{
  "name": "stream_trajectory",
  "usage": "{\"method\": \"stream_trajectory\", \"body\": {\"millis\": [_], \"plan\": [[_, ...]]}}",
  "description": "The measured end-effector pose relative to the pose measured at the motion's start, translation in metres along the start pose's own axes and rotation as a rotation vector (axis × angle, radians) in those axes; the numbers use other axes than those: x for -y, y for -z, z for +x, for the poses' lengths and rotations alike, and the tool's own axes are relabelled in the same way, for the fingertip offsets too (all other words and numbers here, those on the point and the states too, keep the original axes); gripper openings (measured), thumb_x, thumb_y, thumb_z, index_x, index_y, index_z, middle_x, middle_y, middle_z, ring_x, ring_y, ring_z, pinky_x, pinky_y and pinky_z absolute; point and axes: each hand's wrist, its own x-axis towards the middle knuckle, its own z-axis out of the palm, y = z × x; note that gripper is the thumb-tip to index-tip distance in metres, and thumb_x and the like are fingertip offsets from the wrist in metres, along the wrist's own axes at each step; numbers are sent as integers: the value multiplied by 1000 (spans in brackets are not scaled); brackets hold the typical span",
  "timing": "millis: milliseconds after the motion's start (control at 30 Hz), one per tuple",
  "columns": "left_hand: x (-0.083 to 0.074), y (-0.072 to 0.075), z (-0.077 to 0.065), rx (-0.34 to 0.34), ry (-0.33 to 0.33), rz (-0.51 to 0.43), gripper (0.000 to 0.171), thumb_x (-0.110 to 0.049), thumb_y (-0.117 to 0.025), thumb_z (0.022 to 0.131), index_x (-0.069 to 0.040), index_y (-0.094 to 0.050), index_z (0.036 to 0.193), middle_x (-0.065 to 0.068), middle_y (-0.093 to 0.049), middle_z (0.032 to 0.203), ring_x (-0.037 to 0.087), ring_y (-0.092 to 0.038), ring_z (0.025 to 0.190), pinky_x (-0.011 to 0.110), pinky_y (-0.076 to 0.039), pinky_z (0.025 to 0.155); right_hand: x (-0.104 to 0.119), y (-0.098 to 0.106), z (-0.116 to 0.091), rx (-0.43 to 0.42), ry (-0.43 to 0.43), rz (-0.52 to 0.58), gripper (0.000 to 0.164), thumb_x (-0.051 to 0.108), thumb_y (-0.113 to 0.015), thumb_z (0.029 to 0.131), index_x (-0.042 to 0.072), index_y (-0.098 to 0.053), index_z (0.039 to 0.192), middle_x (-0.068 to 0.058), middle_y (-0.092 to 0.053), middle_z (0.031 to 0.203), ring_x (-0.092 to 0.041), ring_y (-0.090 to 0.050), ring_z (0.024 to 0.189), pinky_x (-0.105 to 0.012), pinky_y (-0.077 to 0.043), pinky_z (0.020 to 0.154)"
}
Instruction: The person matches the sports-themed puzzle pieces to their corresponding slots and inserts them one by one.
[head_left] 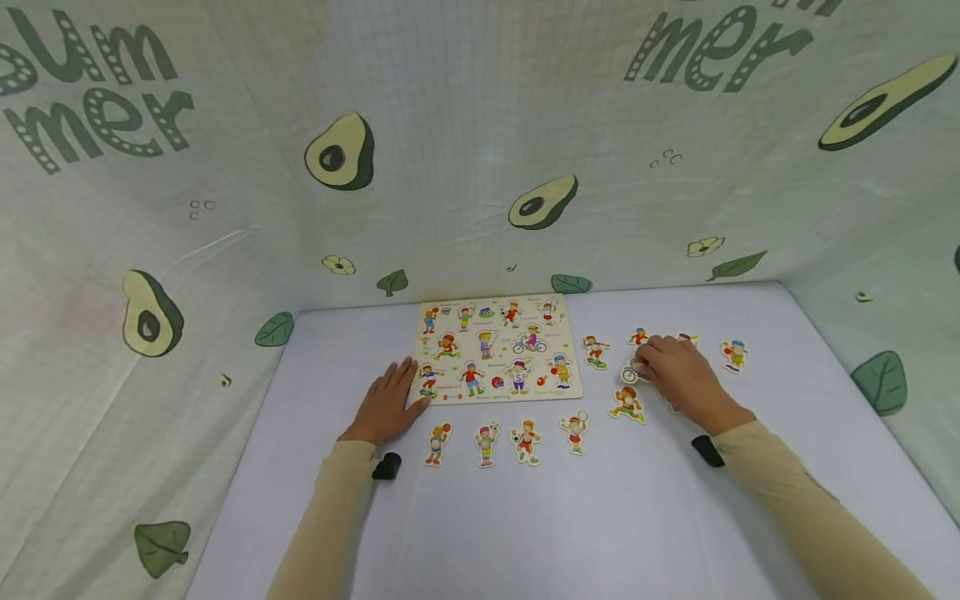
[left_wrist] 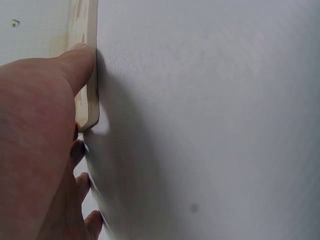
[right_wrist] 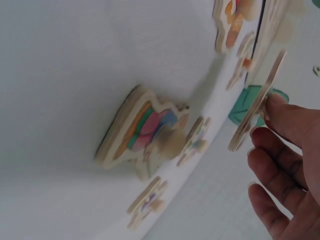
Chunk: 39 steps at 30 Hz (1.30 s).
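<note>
My left hand rests at the left end of the wooden puzzle board, its fingers straight along the side. In the left wrist view the thumb lies against the board's edge. Right of the board, my right hand pinches a puzzle piece with a bicycle wheel showing; the fingers hide the rest. Seen edge-on in the right wrist view, this thin wooden piece is raised off the table. Below the hand lies a running-figure piece. A knobbed piece lies near in the right wrist view.
Along the board's front lie a basketball piece, a volleyball piece, a soccer piece and a tennis piece. A skateboard piece and another figure piece lie to the right. A patterned cloth hangs behind.
</note>
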Motion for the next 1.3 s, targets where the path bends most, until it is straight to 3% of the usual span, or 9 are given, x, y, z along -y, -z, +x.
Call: {"method": "stream_trajectory", "body": {"millis": [167, 533, 933, 1300], "plan": [[2, -3, 2, -5, -2, 2, 82, -41, -60, 107, -2, -21, 168, 17, -17, 176, 41, -11, 163, 59, -12, 131, 12, -5, 14, -3, 17, 8, 8, 9, -76, 97, 3, -71, 100, -12, -68, 102, -34, -64, 100, -52, -51, 90], [1, -4, 0, -27, -13, -13, 80, -39, -60, 107, -1, -23, 167, 19, -18, 175, 43, -12, 162, 60, -12, 131, 35, -12, 45, 25, 36, -24, 13, 12, -75, 99, 2, -72, 108, -11, -69, 105, -32, -64, 100, -50, -53, 93], [-2, -1, -4, -25, -10, -33, 80, -37, -61, 107, 0, -24, 167, 20, -18, 175, 43, -12, 162, 60, -11, 131, 54, -24, 72, 5, 74, 31, 13, 14, -71, 102, 2, -71, 107, -11, -68, 106, -30, -63, 101, -48, -52, 92], [3, -8, -2, -52, -34, -10, 79, -41, -58, 108, -1, -24, 167, 19, -19, 175, 42, -13, 162, 60, -13, 130, 69, -34, 96, 43, 70, 45, 13, 16, -74, 101, 5, -72, 108, -9, -66, 108, -27, -61, 102, -46, -51, 97]]}}
